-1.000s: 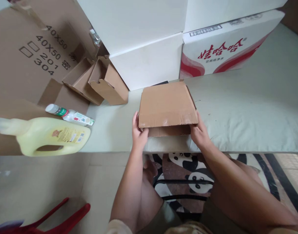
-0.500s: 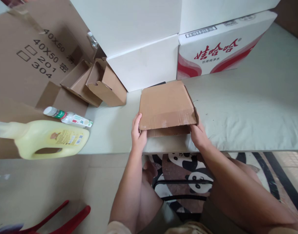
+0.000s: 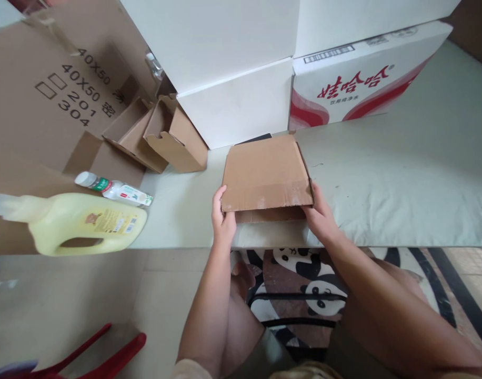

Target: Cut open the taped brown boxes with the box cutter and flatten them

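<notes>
A brown cardboard box (image 3: 267, 173) is held between both my hands near the front edge of the cloth-covered surface (image 3: 383, 173). Its lid flap slopes toward me, with a dark gap under the front edge. My left hand (image 3: 224, 218) grips the left front corner, thumb along the side. My right hand (image 3: 320, 215) clasps the right front corner, with some fingers hidden under the flap. Behind the box, a thin dark flat object (image 3: 253, 139) lies at the foot of a white box (image 3: 241, 102).
On the left lie a yellow detergent jug (image 3: 87, 223) and a clear bottle (image 3: 114, 188). Two narrow open cardboard boxes (image 3: 181, 139) stand by a large printed carton (image 3: 39, 126). A white-and-red carton (image 3: 359, 79) stands at the back right. Below is a panda-patterned mat (image 3: 323, 297).
My right hand and the box's right side have shifted slightly left, and the flap's right edge sits closer against the box. The whole view has shifted a little.
</notes>
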The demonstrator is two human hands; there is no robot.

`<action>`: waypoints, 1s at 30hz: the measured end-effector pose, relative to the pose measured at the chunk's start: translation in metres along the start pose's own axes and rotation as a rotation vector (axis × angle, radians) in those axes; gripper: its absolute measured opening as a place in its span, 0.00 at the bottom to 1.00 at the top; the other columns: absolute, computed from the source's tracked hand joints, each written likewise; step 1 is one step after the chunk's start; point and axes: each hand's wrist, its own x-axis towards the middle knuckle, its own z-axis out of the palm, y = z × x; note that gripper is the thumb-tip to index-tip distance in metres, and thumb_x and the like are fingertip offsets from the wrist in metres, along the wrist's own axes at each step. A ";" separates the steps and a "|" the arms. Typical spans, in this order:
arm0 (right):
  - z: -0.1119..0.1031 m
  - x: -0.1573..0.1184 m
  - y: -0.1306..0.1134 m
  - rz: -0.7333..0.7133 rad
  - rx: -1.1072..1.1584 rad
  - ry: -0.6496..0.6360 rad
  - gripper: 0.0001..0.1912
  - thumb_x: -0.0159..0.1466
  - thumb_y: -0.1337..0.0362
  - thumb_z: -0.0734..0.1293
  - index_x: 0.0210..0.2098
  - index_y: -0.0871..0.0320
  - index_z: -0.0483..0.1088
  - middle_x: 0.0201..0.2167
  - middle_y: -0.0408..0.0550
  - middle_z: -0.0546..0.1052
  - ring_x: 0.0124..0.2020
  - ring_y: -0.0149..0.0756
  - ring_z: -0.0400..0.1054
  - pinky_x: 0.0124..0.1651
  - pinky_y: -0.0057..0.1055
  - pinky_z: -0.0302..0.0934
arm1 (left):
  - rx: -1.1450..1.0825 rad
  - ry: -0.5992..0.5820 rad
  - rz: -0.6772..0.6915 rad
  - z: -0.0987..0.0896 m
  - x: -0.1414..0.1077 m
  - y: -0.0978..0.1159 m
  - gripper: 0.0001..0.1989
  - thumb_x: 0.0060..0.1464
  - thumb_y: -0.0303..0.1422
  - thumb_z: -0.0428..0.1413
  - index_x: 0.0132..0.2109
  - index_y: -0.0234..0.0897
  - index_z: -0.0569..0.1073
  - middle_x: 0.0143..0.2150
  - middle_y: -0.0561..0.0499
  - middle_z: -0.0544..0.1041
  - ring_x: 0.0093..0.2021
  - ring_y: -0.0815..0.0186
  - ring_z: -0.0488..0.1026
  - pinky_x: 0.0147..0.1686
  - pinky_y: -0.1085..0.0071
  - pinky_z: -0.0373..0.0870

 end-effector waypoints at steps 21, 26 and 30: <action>-0.004 -0.001 0.004 -0.113 -0.093 -0.116 0.40 0.65 0.45 0.64 0.72 0.49 0.52 0.71 0.56 0.60 0.71 0.58 0.55 0.67 0.62 0.58 | -0.067 0.042 -0.097 0.004 0.000 0.009 0.42 0.60 0.61 0.49 0.71 0.40 0.61 0.74 0.43 0.59 0.76 0.55 0.51 0.73 0.61 0.52; -0.006 -0.004 0.014 -0.305 -0.155 -0.138 0.39 0.67 0.43 0.61 0.73 0.43 0.48 0.73 0.53 0.54 0.73 0.56 0.50 0.67 0.59 0.58 | -0.245 0.123 -0.217 0.005 0.003 0.008 0.39 0.57 0.56 0.57 0.71 0.50 0.59 0.75 0.48 0.58 0.75 0.55 0.54 0.71 0.58 0.57; -0.007 -0.007 0.011 -0.413 -0.101 -0.146 0.30 0.71 0.45 0.57 0.70 0.39 0.56 0.70 0.51 0.58 0.71 0.52 0.54 0.59 0.50 0.68 | -0.505 0.204 -0.397 0.005 0.007 0.012 0.35 0.58 0.51 0.59 0.70 0.58 0.60 0.70 0.51 0.66 0.69 0.56 0.66 0.63 0.55 0.69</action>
